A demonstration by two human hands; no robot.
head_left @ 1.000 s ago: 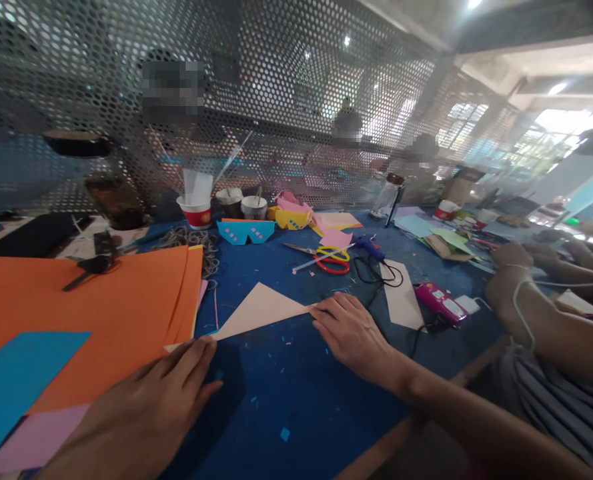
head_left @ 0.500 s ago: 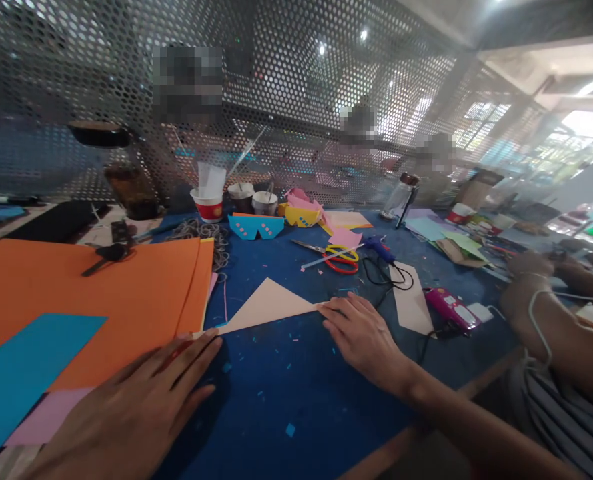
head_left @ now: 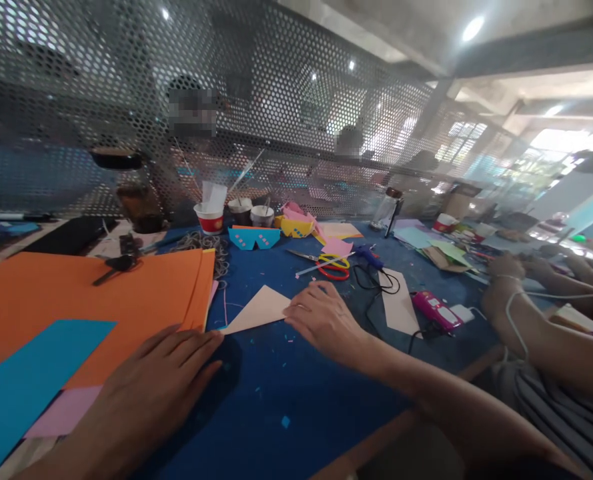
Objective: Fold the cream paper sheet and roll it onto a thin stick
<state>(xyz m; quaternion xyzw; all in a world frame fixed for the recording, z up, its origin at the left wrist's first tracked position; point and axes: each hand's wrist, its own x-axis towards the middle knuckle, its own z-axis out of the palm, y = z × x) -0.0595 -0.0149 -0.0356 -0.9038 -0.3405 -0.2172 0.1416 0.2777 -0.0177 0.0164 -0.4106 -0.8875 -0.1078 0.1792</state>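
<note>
A pale peach sheet of paper (head_left: pixel 259 309), folded to a triangle with its peak away from me, lies on the blue tabletop. My left hand (head_left: pixel 169 377) rests flat with its fingers stretched out, the fingertips at the paper's left corner. At the right part of the paper is my right hand (head_left: pixel 323 317), its fingers bent together over the folded edge and covering the right corner. An orange sheet stack (head_left: pixel 146 280) and a blue paper strip (head_left: pixel 41 373) lie beside and under my left hand.
Behind the paper are scissors (head_left: pixel 332 267), a blue glue gun (head_left: pixel 369 256) with a black cord, and blue paper glasses (head_left: pixel 254 238). Cups (head_left: pixel 210 220) stand along the perforated screen (head_left: pixel 286 93). A magenta device (head_left: pixel 437 312) and another person's arm (head_left: pixel 536 340) are on the right.
My right hand has slid left along the folded edge, from the right tip towards the middle, and its fingers are more bent. My left hand stays at the left corner. The view has tilted slightly.
</note>
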